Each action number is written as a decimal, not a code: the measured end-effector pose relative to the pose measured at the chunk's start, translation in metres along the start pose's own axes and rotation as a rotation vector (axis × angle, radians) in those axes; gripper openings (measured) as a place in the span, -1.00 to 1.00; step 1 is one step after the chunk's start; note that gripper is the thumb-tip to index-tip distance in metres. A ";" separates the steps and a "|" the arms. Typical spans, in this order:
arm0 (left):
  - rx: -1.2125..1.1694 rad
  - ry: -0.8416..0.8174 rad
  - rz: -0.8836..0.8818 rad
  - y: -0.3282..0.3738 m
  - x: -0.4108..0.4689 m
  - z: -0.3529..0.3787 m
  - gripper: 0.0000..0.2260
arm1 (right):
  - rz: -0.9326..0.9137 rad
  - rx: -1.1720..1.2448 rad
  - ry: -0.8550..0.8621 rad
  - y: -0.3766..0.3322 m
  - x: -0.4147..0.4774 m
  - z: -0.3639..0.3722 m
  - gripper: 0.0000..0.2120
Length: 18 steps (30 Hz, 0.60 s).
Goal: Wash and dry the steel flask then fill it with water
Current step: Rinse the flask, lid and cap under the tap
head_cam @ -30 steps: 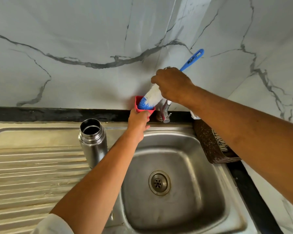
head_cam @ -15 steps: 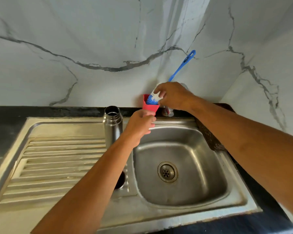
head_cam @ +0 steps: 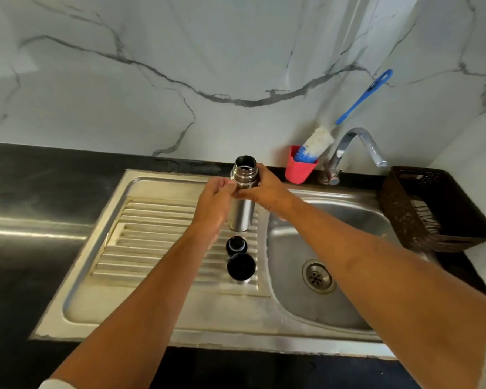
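At far right we see a dark woven basket resting on the black surface, set into the corner. We note a red cup standing upright against the grey-veined marble wall.

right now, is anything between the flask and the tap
Nothing visible: from the steel flask in the right hand, the way over the basin to the tap is open; the red brush holder sits farther back.
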<state>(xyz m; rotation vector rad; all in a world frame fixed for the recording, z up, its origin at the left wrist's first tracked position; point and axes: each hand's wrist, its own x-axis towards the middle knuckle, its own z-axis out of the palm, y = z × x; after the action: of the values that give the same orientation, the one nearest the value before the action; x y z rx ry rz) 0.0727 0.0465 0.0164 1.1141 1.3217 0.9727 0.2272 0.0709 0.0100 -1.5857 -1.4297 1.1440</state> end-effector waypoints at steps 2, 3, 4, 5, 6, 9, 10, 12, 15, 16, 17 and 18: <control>-0.003 -0.013 0.012 0.004 0.000 0.008 -0.91 | -0.016 0.017 0.061 0.004 -0.003 -0.007 -0.31; -0.005 -0.026 0.036 0.007 -0.001 0.012 -0.91 | -0.023 0.023 0.085 0.005 -0.006 -0.014 -0.32; -0.005 -0.048 0.067 0.009 -0.001 0.019 -0.91 | -0.027 0.032 0.110 0.006 -0.012 -0.025 -0.32; -0.002 -0.077 0.095 0.010 -0.001 0.026 -0.90 | -0.029 0.041 0.130 0.008 -0.019 -0.036 -0.33; 0.003 -0.112 0.116 0.010 0.000 0.036 -0.89 | -0.028 0.048 0.149 0.012 -0.026 -0.050 -0.35; 0.035 -0.217 0.146 0.010 0.005 0.073 -0.89 | -0.011 0.063 0.219 0.029 -0.048 -0.090 -0.37; 0.043 -0.248 0.144 0.010 0.007 0.087 -0.90 | 0.002 0.047 0.238 0.036 -0.053 -0.103 -0.35; 0.058 -0.303 0.125 0.005 0.012 0.119 -0.90 | 0.039 0.014 0.272 0.053 -0.064 -0.127 -0.33; 0.089 -0.390 0.102 -0.005 0.021 0.166 -0.90 | 0.090 -0.035 0.315 0.080 -0.078 -0.158 -0.36; 0.100 -0.410 0.092 -0.009 0.026 0.182 -0.92 | 0.111 -0.039 0.319 0.090 -0.082 -0.168 -0.34; 0.116 -0.416 0.085 -0.013 0.031 0.199 -0.93 | 0.129 -0.049 0.322 0.100 -0.085 -0.177 -0.33; 0.133 -0.413 0.081 -0.017 0.037 0.212 -0.94 | 0.142 -0.066 0.323 0.108 -0.087 -0.183 -0.32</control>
<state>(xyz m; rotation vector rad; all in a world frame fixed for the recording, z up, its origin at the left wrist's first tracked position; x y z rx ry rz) 0.2845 0.0672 -0.0219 1.3934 1.0205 0.6705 0.4375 -0.0202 -0.0100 -1.8466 -1.1683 0.8745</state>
